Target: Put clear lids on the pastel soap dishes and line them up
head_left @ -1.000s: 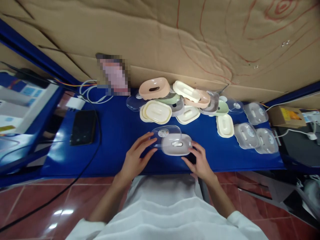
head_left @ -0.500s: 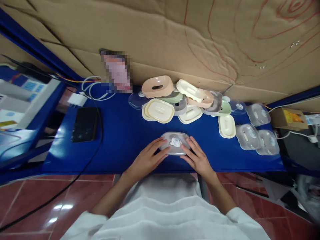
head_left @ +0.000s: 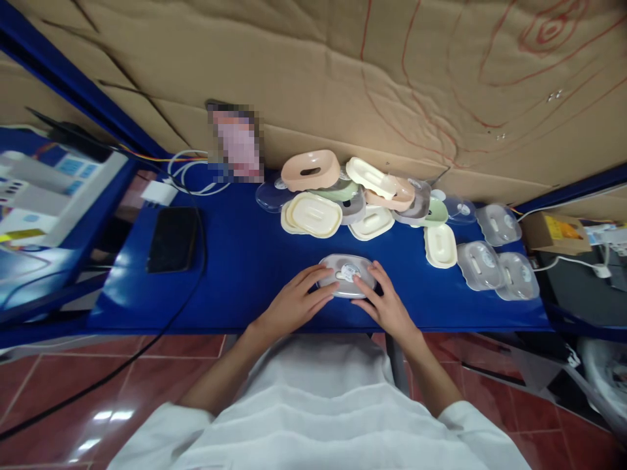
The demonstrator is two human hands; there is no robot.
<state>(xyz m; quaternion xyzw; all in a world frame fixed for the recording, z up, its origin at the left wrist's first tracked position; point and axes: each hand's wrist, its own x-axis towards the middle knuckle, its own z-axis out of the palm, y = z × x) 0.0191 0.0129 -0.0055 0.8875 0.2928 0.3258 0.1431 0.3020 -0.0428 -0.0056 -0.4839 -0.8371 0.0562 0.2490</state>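
Observation:
A grey soap box with a clear cover and a round white sticker (head_left: 351, 269) lies flat on the blue table in front of me. My left hand (head_left: 298, 295) grips its left end, fingers over the top edge. On the opposite end, my right hand (head_left: 383, 297) holds it with bent fingers, some reaching the sticker. Behind it is a heap of soap dish parts: cream trays (head_left: 316, 215), a peach shell (head_left: 311, 171) with an oval hole, and green and grey pieces partly hidden beneath.
Several covered soap boxes (head_left: 482, 264) sit at the right end, near a cream tray (head_left: 440, 246). To the left are a black device (head_left: 172, 239), a cable and a white adapter (head_left: 159, 192). A phone-like screen (head_left: 238, 143) leans on the cardboard wall (head_left: 304, 78).
Both hands keep their hold on the grey soap box, with only slight finger shifts. The whole view has moved a little as my head turned.

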